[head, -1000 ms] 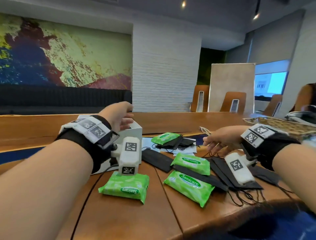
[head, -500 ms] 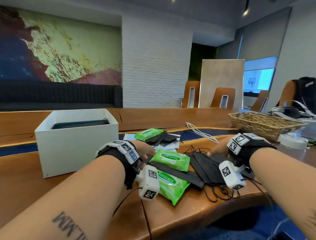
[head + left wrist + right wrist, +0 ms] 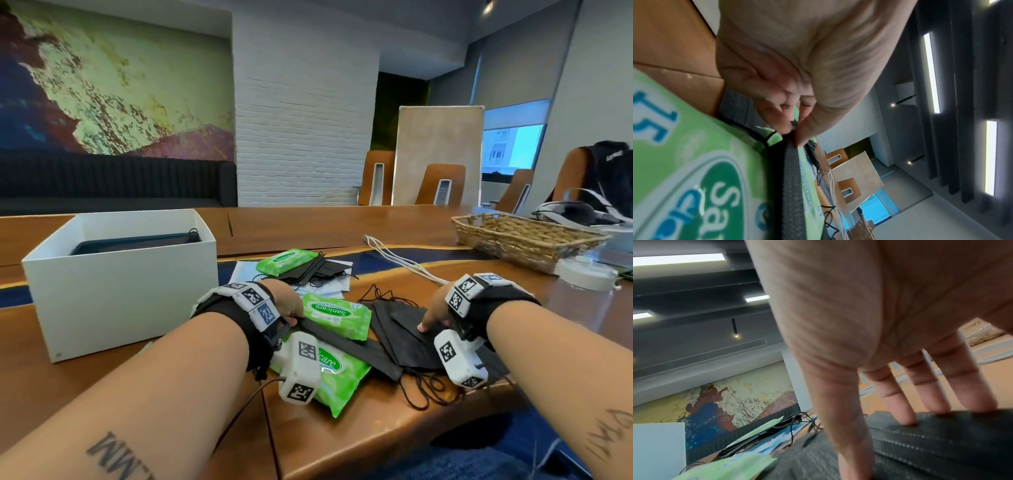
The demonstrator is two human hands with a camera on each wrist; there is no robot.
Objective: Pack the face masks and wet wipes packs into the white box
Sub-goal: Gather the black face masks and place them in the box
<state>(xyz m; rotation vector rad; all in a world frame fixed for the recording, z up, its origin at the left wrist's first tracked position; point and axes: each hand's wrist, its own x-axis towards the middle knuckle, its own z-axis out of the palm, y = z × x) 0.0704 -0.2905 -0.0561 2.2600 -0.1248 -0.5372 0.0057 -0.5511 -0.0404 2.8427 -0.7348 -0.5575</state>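
The white box point(image 3: 120, 291) stands at the left with a dark mask point(image 3: 137, 241) inside. Three green wet wipes packs lie right of it: one far point(image 3: 286, 261), one in the middle point(image 3: 337, 317), one near point(image 3: 337, 373). A black face mask point(image 3: 349, 349) lies across between the two nearer packs. My left hand point(image 3: 289, 305) pinches its left end between thumb and finger; the left wrist view shows that pinch on the mask point(image 3: 791, 186), beside a pack point(image 3: 694, 162). My right hand point(image 3: 435, 315) presses straight fingers point(image 3: 900, 405) on the pile of black masks point(image 3: 400, 329).
A wicker basket point(image 3: 524, 236) sits at the back right, with a white round lid point(image 3: 585, 274) in front of it. White cords point(image 3: 400, 260) trail across the wooden table point(image 3: 342, 428). Papers point(image 3: 246, 270) lie under the far pack. Mask ear loops point(image 3: 421, 390) hang near the front edge.
My left hand came down from beside the box to the mask between the packs and pinched it. My right hand settled flat onto the mask pile.
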